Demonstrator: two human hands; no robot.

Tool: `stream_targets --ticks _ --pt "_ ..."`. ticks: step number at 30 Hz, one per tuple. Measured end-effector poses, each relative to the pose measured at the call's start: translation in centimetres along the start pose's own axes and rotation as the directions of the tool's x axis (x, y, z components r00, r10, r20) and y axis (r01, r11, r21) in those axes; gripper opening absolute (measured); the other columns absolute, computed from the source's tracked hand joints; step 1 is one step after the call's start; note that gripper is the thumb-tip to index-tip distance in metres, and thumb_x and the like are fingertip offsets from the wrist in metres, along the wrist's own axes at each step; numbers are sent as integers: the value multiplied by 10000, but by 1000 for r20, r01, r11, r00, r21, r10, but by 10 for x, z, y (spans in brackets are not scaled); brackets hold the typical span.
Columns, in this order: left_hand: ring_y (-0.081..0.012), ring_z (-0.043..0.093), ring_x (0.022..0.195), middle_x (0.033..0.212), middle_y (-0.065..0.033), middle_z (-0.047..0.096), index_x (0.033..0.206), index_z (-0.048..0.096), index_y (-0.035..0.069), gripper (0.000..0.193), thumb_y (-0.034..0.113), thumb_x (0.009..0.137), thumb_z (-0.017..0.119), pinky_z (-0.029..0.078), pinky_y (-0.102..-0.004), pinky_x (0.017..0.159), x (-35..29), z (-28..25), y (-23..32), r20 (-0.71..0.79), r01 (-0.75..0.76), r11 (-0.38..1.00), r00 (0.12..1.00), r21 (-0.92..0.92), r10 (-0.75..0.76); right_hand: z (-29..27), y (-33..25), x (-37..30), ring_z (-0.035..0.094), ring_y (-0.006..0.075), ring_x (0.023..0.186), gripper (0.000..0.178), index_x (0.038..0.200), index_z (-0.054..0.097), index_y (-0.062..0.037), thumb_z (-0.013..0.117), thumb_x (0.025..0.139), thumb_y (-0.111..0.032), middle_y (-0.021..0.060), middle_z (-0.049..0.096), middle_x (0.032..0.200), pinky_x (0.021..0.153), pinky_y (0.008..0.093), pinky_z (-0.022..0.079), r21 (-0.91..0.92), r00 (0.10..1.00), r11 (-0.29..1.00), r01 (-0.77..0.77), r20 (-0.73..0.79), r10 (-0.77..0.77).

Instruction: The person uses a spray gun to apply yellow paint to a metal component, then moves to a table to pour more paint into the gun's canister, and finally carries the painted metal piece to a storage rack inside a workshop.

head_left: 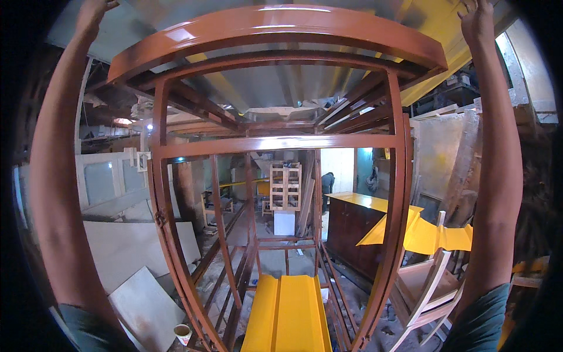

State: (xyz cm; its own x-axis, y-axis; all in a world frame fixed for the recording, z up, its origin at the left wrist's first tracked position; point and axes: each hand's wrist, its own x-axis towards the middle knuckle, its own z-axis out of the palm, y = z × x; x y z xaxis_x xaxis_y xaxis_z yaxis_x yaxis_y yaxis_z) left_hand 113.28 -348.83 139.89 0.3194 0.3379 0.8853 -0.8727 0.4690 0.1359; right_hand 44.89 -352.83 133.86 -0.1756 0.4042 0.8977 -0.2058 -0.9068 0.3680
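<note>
Both my arms are raised on either side of a tall red-brown metal frame (275,144). Above it lies a large ribbed metal sheet (431,88), grey and yellow from below. My left hand (94,9) is at the sheet's left side, mostly cut off by the picture's upper edge, its visible fingers bent. At the right side, my right hand (477,17) has its fingers curled at the sheet; their tips are partly out of view. Low inside the frame rests a yellow ribbed sheet (284,314).
Pale boards (141,249) lean at left, above a small paint-stained tub (182,334). At right stand a dark cabinet (352,232) under yellow sheeting and a wooden chair frame (427,293). Farther back are a slatted wooden piece (285,186) and a bent-over person (328,185).
</note>
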Motion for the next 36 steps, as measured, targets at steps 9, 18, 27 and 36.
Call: stream_targets --ticks 9,18,27,36 --pt "-189 597 961 1147 -114 639 1310 578 71 613 476 855 653 440 -313 866 17 -15 4 -252 -207 967 954 -147 165 14 -1 -2 223 332 1436 1139 1544 131 -62 710 751 -638 165 238 1555 1146 510 131 -52 942 978 202 -264 -209" --pt "-167 585 783 897 -97 695 986 713 -58 749 653 750 709 463 -299 776 -13 -6 7 -354 -105 977 935 -187 33 63 -7 -51 422 313 1324 830 1369 464 33 751 795 -494 205 473 1403 1088 436 325 -317 880 933 168 -379 -287" --pt "-281 532 1211 1321 -186 558 1314 540 -51 1010 713 678 721 385 -399 1042 -73 50 2 145 110 990 982 85 -121 50 61 -22 679 258 908 717 1013 689 70 793 687 -560 191 696 989 788 386 519 -766 900 609 -207 95 426" --pt "-272 648 922 1084 -179 647 1218 573 -13 765 551 739 766 507 -399 874 -151 27 64 793 460 695 548 -552 267 49 102 4 685 284 960 605 1040 701 22 783 720 -484 176 697 1060 806 378 533 -802 852 532 -271 57 521"
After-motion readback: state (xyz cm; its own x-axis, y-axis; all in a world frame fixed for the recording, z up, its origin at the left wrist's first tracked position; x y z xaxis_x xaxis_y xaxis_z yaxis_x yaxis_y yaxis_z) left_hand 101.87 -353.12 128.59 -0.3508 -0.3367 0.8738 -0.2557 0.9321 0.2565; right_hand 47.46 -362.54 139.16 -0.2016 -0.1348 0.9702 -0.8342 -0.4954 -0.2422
